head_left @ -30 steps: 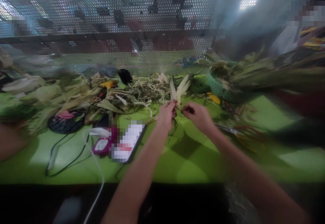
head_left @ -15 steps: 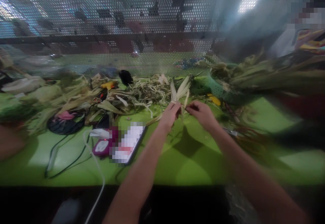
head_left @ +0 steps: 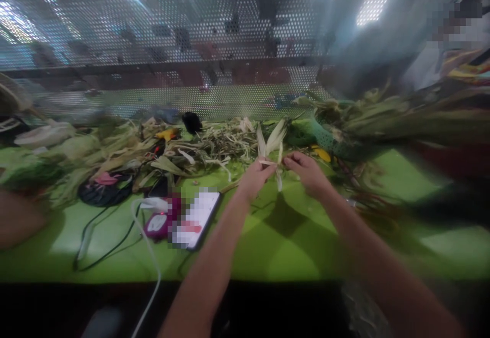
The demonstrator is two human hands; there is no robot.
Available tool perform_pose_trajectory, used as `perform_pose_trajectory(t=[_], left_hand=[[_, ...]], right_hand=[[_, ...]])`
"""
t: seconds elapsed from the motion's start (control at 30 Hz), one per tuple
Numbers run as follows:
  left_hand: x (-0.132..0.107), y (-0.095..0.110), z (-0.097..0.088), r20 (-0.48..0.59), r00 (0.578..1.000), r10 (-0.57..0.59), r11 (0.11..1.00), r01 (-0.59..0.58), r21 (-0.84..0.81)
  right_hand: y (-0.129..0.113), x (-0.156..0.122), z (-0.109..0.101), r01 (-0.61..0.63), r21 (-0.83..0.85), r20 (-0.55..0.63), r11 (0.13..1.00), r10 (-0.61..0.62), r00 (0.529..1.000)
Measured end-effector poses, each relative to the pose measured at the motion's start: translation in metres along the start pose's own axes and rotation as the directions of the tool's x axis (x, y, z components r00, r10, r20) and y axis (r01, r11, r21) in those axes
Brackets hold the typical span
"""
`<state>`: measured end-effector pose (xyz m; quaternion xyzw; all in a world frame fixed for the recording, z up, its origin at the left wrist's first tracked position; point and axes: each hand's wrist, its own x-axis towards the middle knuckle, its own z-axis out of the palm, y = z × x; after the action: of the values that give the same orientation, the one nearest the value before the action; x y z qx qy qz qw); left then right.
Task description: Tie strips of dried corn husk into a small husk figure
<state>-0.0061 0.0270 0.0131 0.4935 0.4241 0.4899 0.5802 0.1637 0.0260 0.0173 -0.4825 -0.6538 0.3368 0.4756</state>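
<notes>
Pale dried corn husks (head_left: 276, 136) fan upward from my left hand (head_left: 255, 177), whose fingers are closed around their lower end. A narrow husk tail hangs below the fingers over the green table (head_left: 283, 261). Just to the right, my right hand (head_left: 308, 174) is closed, thumb and fingertips together at the edge of the husks. What exactly the right fingertips pinch is too small to make out. Both hands are above the tabletop, and their shadow falls on it.
Loose husk strips (head_left: 225, 139) pile up along the back. A phone (head_left: 201, 215) lies left of my forearm, beside a purple socket box (head_left: 156, 224) with a white cable (head_left: 153, 261). A green basket (head_left: 329, 136) with husks stands at right. Another person's arm (head_left: 19, 220) shows at far left.
My right fingertips have drawn slightly away from the left hand. A pale husk tail now hangs visibly below the left fingers. The whole view has shifted slightly.
</notes>
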Motion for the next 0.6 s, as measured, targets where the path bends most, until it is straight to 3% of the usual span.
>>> perform_pose_trajectory(t=[0.17,0.37,0.47,0.6], left_hand=[[0.002,-0.003,0.005,0.199,0.976,0.093,0.97,-0.134,0.204],[0.001,-0.009,0.01,0.325,0.935,0.141,0.948,-0.222,0.229],[0.0,-0.012,0.014,0.276,0.95,0.148,0.956,-0.209,0.207],[0.001,-0.014,0.015,0.044,0.989,0.14,0.985,-0.143,0.094]], right_hand=[[-0.001,-0.001,0.002,-0.059,0.101,-0.087,0.993,0.068,0.994],[0.007,0.001,0.004,-0.053,0.148,-0.185,0.988,0.08,0.979],[0.008,0.003,0.003,-0.062,0.145,-0.196,0.988,0.09,0.977],[0.003,0.002,0.001,-0.034,0.101,-0.195,0.994,0.053,0.979]])
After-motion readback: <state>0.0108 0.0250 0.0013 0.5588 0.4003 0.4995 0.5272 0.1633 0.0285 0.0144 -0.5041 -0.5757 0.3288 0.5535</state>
